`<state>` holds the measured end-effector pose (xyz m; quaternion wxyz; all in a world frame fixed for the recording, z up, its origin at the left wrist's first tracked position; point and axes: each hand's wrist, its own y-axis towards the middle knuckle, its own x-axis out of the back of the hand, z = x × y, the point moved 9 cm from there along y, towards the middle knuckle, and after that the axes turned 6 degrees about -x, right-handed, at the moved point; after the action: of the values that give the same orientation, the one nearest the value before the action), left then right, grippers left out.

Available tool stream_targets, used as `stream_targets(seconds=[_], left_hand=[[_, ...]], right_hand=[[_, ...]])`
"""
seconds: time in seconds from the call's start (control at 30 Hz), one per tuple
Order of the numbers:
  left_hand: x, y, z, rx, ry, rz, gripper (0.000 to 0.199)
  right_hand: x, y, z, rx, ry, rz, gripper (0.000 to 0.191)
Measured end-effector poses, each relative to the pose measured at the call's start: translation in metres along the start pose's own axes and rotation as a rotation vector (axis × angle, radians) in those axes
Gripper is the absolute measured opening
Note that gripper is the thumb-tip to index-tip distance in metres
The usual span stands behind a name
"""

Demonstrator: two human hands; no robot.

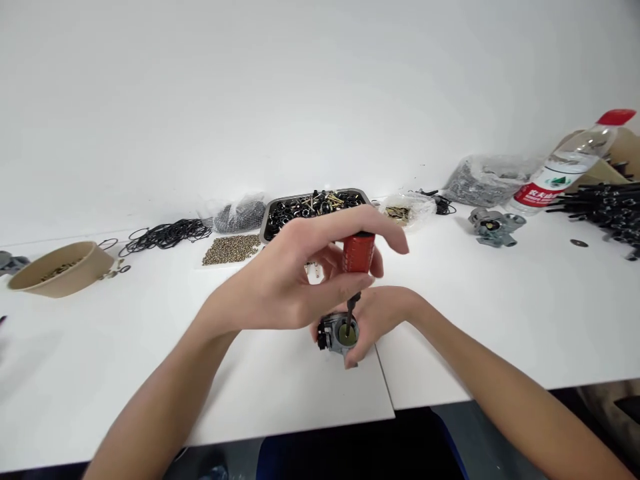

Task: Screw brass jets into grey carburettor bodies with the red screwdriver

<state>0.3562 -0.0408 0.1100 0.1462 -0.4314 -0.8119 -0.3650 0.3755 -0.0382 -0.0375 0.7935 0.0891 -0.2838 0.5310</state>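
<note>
Surface [500,320]: white, its front edge running across close below your work, with a seam between two panels meeting that edge just right of the carburetor body [336,339]. At the back the surface ends at a white wall [320,87]. Widest room: the white stretch to your right, between your forearm and the second carburetor body [495,227], and another to your left, reaching toward the tan bowl [55,283]. Ahead is tighter: the metal tray [265,230] of black and brass parts and the heap of small brass pieces [233,249] sit just beyond your left hand [295,280]. Far right, a red-capped bottle [560,173] and a pile of black rods [610,207] bound the space.

Carburetor body: low center, near the front edge; grey metal, round bore facing up toward you, black fitting on its left side, brass-colored disc [345,335] inside the bore. Whether it touches the surface, cannot tell.

Left grip: your fingers and thumb closed around the red-handled screwdriver [358,253], index finger reaching over its top; dark shaft slightly tilted, tip at the disc. Right grip: your right hand [377,320] wraps the carburetor body, thumb along its right side, a fingertip showing at its left.
</note>
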Motion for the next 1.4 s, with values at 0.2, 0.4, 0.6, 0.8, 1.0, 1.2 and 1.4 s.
stream_targets(seconds=[0.2,0.4,0.6,0.8,1.0,1.2,1.4], left_hand=[[0.024,-0.009,-0.004,-0.08,0.0,-0.239,0.032],[0.013,-0.015,-0.007,-0.072,-0.136,-0.154,0.023],[0.023,-0.018,-0.005,-0.025,-0.141,-0.239,0.033],[0.021,-0.016,0.0,0.013,-0.132,-0.19,0.019],[0.019,-0.019,-0.007,0.027,-0.119,-0.212,0.025],[0.014,-0.02,-0.018,-0.101,-0.052,-0.173,0.027],[0.016,-0.016,0.0,0.028,-0.228,-0.197,0.027]], right_hand=[[0.003,0.001,0.003,0.03,-0.052,-0.04,0.045],[0.001,0.001,0.004,0.021,-0.019,-0.012,0.044],[0.002,0.001,0.003,-0.001,-0.017,-0.022,0.043],[0.0,0.001,0.002,0.02,-0.008,-0.017,0.046],[0.002,0.001,0.003,0.034,-0.016,-0.019,0.043],[0.005,0.001,0.008,0.02,0.044,-0.017,0.056],[-0.001,0.0,0.0,-0.056,-0.015,-0.026,0.047]])
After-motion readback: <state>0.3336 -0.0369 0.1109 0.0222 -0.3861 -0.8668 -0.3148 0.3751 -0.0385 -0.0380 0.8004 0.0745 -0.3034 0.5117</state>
